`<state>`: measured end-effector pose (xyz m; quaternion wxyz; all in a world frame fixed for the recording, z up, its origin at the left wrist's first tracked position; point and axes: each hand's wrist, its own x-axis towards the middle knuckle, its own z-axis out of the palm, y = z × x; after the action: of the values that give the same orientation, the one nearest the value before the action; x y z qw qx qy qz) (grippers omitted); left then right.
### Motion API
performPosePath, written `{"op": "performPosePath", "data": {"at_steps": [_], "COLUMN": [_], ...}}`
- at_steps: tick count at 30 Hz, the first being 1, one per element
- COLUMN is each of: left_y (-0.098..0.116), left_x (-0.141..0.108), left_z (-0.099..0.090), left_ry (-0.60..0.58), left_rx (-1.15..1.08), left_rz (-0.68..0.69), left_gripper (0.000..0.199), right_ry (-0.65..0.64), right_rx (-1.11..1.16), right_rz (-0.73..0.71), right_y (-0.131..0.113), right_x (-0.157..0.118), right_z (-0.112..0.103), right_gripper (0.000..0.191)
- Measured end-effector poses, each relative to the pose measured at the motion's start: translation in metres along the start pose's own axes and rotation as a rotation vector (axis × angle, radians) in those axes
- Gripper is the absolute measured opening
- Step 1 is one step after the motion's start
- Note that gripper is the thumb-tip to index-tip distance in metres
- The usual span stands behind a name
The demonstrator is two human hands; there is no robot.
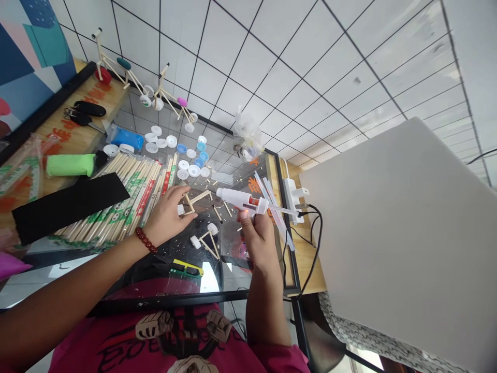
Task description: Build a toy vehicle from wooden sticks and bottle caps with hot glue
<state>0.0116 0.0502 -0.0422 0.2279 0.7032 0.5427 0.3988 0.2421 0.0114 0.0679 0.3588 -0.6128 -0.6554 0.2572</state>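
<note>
My left hand [171, 213] is closed with thumb and fingers around a small frame of wooden sticks [200, 196]. A white cap shows at the frame's near side, partly covered by my palm. My right hand [259, 235] grips a white hot glue gun [237, 198], whose nozzle points left toward the frame, and a clear glue stick sticks out of its back. Just below lies a triangular stick frame [209, 247] with two white caps as wheels. A yellow and green utility knife [187, 268] rests nearer to me on the glass tabletop.
Several white and blue bottle caps [194, 170] lie farther back. Wrapped chopsticks [132, 194], a black strip [72, 207] and a green clay pack [70, 165] occupy the left. Small stick tricycles [165, 90] stand at the back edge. Glue sticks [277, 212] and a corded power strip [294, 199] are right.
</note>
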Motion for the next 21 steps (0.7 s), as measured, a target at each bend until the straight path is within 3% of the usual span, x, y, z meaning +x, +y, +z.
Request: {"op": "performPosePath", "data": {"at_steps": [6, 21], "left_y": [-0.0006, 0.0004], "left_x": [-0.0002, 0.0007], "left_z": [-0.0006, -0.0013], "left_ry": [-0.013, -0.026], "left_rx": [0.009, 0.012], "left_rz": [-0.019, -0.031], "left_gripper": [0.059, 0.059], "right_ry": [0.047, 0.001], "right_rx": [0.023, 0.058], "right_rz": [-0.021, 0.048], "right_y": [0.0013, 0.0074], "right_x": [-0.0042, -0.0062], "right_z": [-0.0055, -0.0017], "right_gripper": [0.028, 0.029]}}
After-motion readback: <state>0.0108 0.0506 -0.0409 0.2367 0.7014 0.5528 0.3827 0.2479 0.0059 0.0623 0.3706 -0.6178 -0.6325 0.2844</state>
